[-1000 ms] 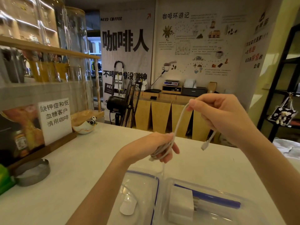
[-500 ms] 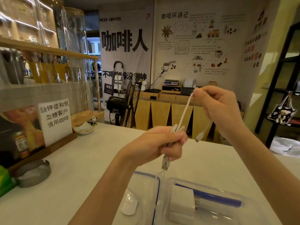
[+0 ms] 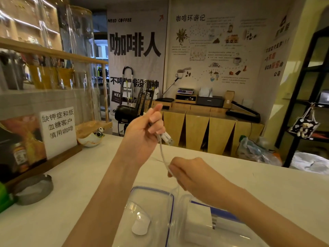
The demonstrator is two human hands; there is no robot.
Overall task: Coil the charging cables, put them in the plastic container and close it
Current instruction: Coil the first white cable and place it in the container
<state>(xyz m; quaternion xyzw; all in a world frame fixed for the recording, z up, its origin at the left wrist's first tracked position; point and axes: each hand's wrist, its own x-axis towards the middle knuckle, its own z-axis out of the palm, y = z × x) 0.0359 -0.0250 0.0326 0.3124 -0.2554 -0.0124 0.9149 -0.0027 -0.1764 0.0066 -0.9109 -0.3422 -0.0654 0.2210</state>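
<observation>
Head view: left hand (image 3: 142, 132) raised, right hand (image 3: 192, 175) lower, both gripping cable (image 3: 162, 154).

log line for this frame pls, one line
stage: coiling | left hand: holds white cable near USB plug | right hand: pinches cable lower | container: open, on counter

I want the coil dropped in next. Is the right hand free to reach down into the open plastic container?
Probably not yet: the right hand is pinching the white cable that the left hand holds. The container itself sits open just below it.
</observation>
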